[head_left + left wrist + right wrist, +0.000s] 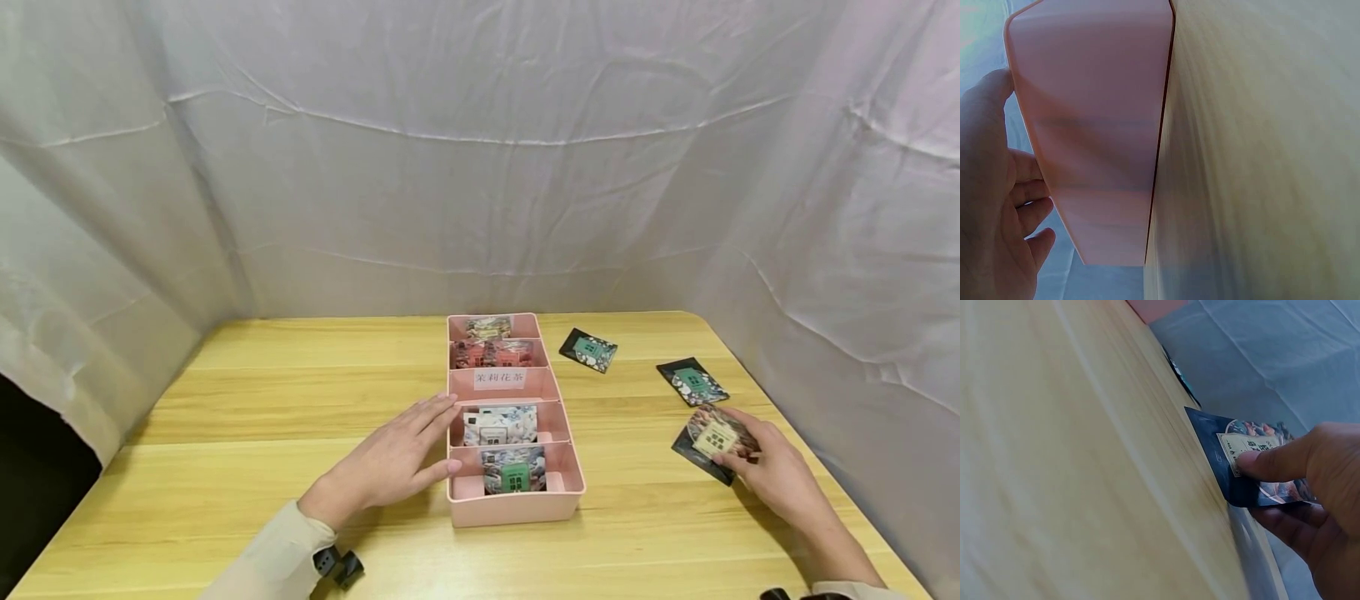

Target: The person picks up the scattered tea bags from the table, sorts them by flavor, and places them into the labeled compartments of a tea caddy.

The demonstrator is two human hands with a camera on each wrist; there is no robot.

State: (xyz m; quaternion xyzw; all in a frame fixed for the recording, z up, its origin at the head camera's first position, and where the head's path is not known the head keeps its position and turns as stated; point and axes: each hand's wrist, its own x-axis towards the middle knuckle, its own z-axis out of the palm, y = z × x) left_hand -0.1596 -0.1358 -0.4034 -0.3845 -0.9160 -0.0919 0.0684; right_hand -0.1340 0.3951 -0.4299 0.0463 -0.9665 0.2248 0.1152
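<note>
My right hand (776, 471) pinches a dark tea sachet (712, 437) with a pale yellow label, thumb on its printed face and fingers underneath. In the right wrist view the sachet (1213, 447) tilts just above the table. My left hand (393, 454) rests against the left rim of a pink divided box (517, 510), its fingers fairly straight. The left wrist view shows the fingertips (1035, 212) touching the rim of the box's side wall (1094, 131). Inside the box lie a green-labelled sachet (513, 473), white sachets (517, 421), red-labelled sachets (510, 357) and a yellow-labelled sachet (489, 327).
Two dark sachets with green labels lie on the table right of the box: one near the back (588, 350), the other (692, 382) just beyond my right hand. A paper label with Chinese characters (500, 379) marks the middle compartment. Pale cloth (480, 167) hangs around the wooden table (300, 392).
</note>
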